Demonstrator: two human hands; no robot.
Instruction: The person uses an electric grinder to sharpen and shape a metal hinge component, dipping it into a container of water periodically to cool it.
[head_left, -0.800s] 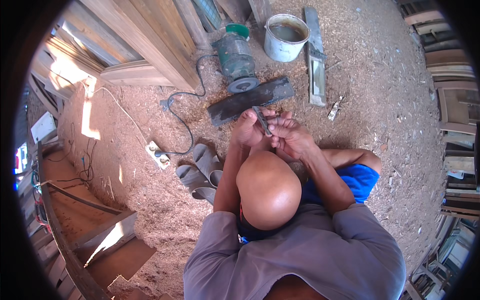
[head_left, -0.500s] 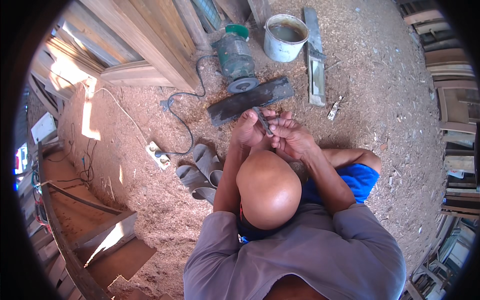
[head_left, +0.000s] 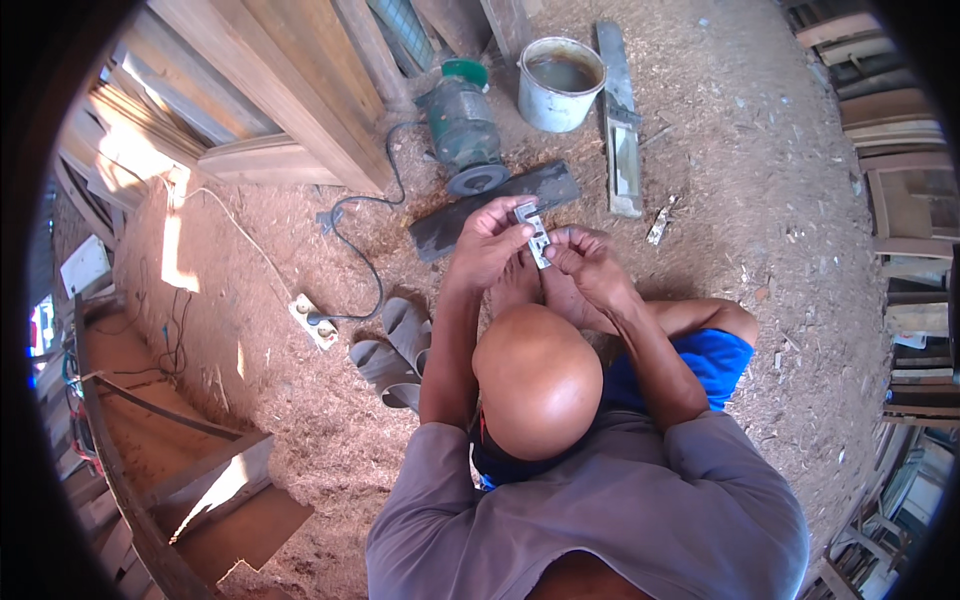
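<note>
Pinching narrowly, left hand (head_left: 485, 243) and right hand (head_left: 592, 264) hold one metal piece (head_left: 538, 244).

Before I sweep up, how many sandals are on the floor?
2, both beside the left forearm: the upper sandal, nearer the green grinder, and the lower-left sandal. More may be hidden under the body.

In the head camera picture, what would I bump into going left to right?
White socket block, grey slippers, left hand, small silvery piece, right hand, pale scrap, stacked wood.
</note>
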